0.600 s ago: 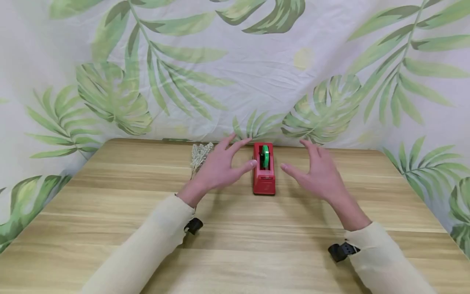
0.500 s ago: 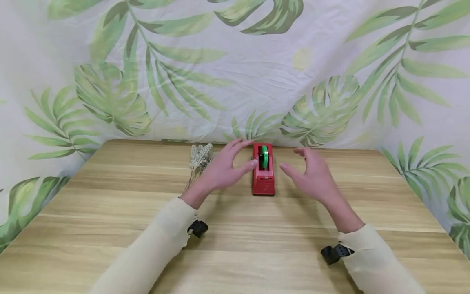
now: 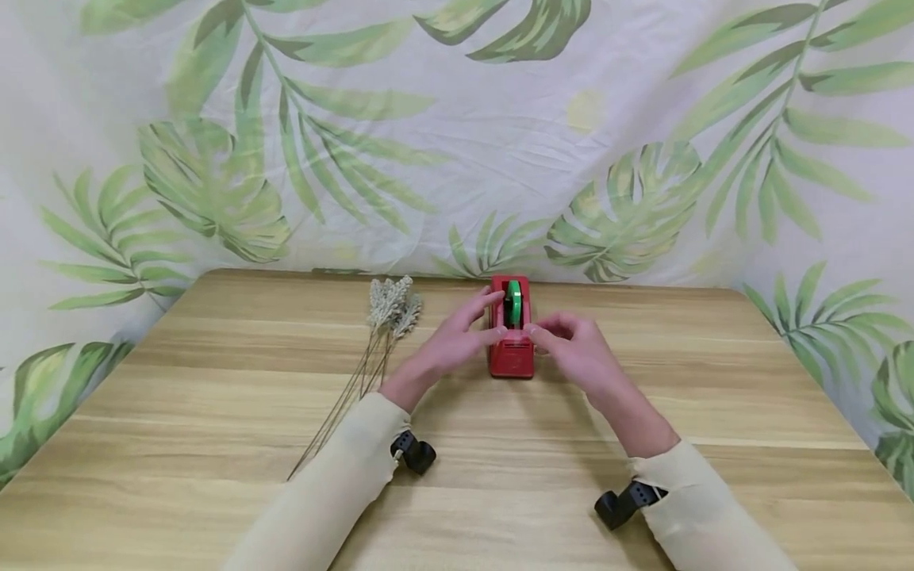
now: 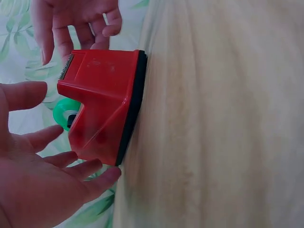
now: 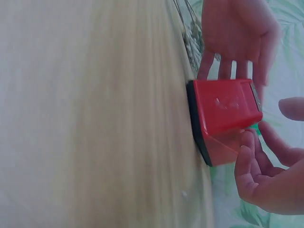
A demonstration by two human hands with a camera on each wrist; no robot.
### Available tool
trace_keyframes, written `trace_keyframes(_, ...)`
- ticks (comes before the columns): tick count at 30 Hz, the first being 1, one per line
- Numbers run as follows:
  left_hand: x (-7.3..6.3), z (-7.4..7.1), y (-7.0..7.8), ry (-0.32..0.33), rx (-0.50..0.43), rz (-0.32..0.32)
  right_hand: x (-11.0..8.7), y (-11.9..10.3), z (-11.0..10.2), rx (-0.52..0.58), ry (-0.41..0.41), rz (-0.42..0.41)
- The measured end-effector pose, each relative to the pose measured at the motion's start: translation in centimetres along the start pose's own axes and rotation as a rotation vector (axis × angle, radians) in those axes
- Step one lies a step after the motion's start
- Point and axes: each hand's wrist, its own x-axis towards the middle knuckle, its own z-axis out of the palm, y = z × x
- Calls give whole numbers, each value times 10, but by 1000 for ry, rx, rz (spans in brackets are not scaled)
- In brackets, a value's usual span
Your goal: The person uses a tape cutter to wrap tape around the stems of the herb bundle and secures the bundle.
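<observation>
While the fingers of the left hand (image 3: pixel 455 341) lie spread and relaxed along the left side of the red tape dispenser (image 3: pixel 511 366), those of the right hand (image 3: pixel 580 353) are loosely bent at its right side, thumb and forefinger apart in the right wrist view, with nothing visibly gripped. Whether either set of fingertips actually presses the plastic is hard to tell; the left fingertips partly disappear behind the body in the right wrist view. The dispenser stands upright on its dark base near the table's far edge. Its green tape roll (image 3: pixel 515 301) is sunk in the slot, lower part hidden, and a toothed cutter (image 4: pixel 65 67) tops the front. Pale marks on the front face are too faint to read; no brand can be made out. Left of the left hand lie dried sprigs (image 3: pixel 391 305), their stems running toward the pale left sleeve (image 3: pixel 321 492). Both sleeves are cut off below. Behind, the leaf-printed cloth (image 3: pixel 514 143) runs out of frame.
</observation>
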Motion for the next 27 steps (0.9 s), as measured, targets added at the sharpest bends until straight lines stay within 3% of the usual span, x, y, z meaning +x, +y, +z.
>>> trace_keyframes(9,0,2,-2,-64,-41,-24,0,3,7,121,-28,83)
trace_keyframes(18,-4,-2,-5,-82,-67,-36,1,5,18,179,-29,118)
trace_keyframes(27,-3,1,-4,-89,-129,-55,-1,8,19,352,-21,191)
